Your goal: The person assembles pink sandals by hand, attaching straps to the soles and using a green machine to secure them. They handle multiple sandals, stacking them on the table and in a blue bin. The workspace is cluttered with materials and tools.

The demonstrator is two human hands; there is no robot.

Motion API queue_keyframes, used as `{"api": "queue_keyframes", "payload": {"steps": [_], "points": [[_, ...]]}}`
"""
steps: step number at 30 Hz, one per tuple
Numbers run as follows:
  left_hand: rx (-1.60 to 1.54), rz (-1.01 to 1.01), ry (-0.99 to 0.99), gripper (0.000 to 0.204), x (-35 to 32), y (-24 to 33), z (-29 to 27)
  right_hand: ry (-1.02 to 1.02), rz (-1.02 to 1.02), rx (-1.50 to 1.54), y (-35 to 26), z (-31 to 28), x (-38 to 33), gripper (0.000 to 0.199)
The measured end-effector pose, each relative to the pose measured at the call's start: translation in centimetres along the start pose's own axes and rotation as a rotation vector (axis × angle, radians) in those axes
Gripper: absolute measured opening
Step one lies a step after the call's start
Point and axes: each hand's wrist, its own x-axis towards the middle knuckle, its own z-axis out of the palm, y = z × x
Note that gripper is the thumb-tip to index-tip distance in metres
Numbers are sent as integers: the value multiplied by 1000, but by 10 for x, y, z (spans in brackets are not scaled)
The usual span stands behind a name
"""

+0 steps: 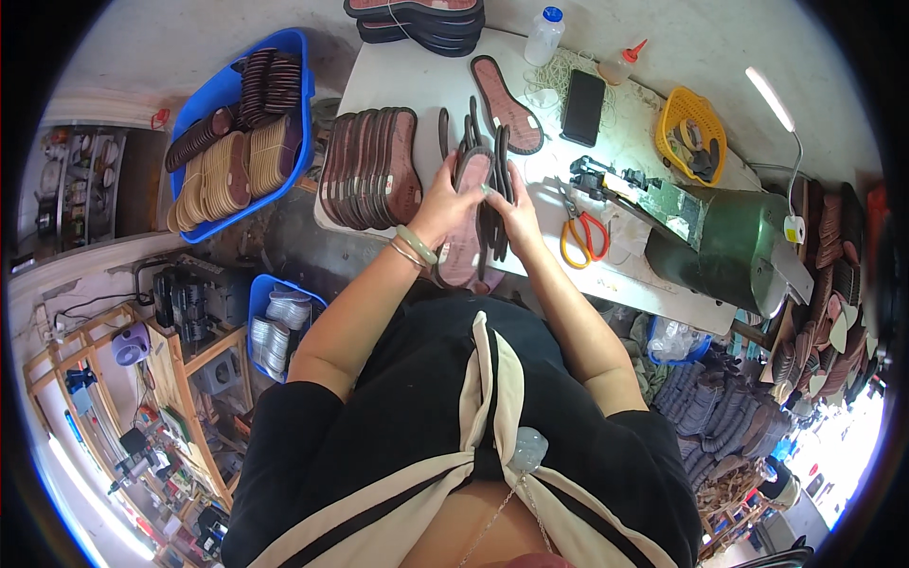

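Note:
My left hand [445,206] and my right hand [512,210] are closed around a loose bunch of shoe soles [462,251], held upright between them near the table's front edge. The soles have brownish-pink faces and dark rims. Several stand edge-on and slightly fanned, and the nearest shows its face. My fingers on the far side are hidden by the soles. Just beyond the bunch, a single sole [502,97] lies face up on the white table [379,80]. Left of my left hand, a row of similar soles [371,170] leans closely together.
Right of my hands lie scissors [581,239] with yellow and red handles, a black phone [582,108] and a green machine [724,244]. A yellow basket [668,128], lamp [770,98], capped bottle [544,40] and red-tipped bottle [620,64] stand behind. A blue crate [308,99] of soles is far left.

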Motion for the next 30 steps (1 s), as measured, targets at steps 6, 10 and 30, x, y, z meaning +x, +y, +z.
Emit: {"api": "queue_keyframes", "payload": {"steps": [6,10,30], "points": [[326,-20,18,60,25,1,-28,41,-33,-116,24,-20,35,84],[-31,-126,73,42,15,6,-48,4,25,39,16,-3,16,83],[1018,229,-32,43,85,6,2,274,-141,-708,-28,-32,89,35]]}}
